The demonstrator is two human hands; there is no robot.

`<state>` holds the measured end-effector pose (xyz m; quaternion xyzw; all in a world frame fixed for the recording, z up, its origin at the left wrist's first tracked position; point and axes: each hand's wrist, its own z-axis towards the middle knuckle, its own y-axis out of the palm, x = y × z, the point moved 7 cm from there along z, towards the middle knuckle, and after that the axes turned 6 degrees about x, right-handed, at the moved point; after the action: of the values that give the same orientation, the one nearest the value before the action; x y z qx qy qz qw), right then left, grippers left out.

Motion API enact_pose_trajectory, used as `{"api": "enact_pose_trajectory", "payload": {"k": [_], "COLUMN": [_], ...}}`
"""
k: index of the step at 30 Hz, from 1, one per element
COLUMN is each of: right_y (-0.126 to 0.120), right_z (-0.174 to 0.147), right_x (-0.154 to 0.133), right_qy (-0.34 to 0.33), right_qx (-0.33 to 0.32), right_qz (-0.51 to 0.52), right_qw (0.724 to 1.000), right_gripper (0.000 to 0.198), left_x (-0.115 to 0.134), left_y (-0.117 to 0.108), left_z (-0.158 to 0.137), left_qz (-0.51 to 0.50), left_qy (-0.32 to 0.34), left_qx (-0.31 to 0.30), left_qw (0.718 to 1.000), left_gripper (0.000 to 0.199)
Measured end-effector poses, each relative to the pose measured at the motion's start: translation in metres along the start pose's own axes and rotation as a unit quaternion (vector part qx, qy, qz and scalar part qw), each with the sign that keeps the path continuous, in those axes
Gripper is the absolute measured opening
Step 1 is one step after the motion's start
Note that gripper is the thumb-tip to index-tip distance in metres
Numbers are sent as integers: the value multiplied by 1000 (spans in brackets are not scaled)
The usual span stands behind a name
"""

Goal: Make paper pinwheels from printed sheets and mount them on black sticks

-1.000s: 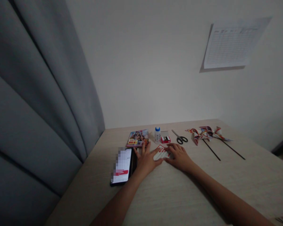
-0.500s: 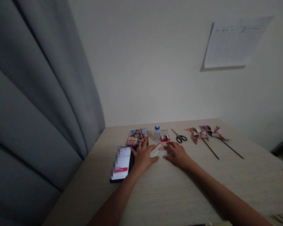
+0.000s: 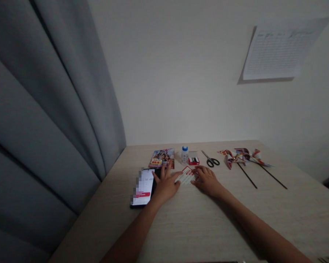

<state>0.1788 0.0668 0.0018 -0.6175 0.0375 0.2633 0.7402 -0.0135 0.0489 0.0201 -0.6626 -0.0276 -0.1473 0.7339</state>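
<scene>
A small folded piece of paper (image 3: 185,177), white with red print, lies on the table between my hands. My left hand (image 3: 166,185) rests at its left edge with fingers spread, the thumb and forefinger beside the paper and the other fingers reaching toward the phone and booklet. My right hand (image 3: 208,182) has its bent fingers and thumb on the paper's right corner, covering that part. Left of my left hand lies a phone (image 3: 142,191) with its screen lit and partly blurred out.
Behind the hands are a colourful booklet (image 3: 162,158), a blue-capped bottle (image 3: 184,155), an open red box (image 3: 193,160) and scissors (image 3: 210,159). Paper pinwheels (image 3: 235,157) on black sticks lie at right. A grey curtain (image 3: 57,128) borders the left side; a printed sheet (image 3: 276,53) hangs on the wall.
The view has shifted slightly. My left hand has eased a little off the paper's left edge; my right hand stays on its corner.
</scene>
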Motion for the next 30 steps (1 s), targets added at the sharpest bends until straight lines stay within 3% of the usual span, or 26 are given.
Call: {"api": "enact_pose_trajectory", "payload": {"k": [8, 17, 30], "right_y": [3, 2, 2], "right_z": [2, -1, 1], "right_x": [2, 2, 3], "right_qy": [10, 2, 7], "right_qx": [1, 3, -8], "right_qz": [3, 4, 7], "right_qw": [1000, 1000, 1000], "right_gripper": [50, 50, 51], "left_x": [0, -10, -16], "left_y": [6, 10, 7], "left_z": [-1, 0, 2], "left_qz": [32, 51, 73], "left_qy": [16, -1, -1], "left_qx": [19, -30, -51], "left_qw": [999, 998, 996], "left_gripper": [50, 61, 70]}}
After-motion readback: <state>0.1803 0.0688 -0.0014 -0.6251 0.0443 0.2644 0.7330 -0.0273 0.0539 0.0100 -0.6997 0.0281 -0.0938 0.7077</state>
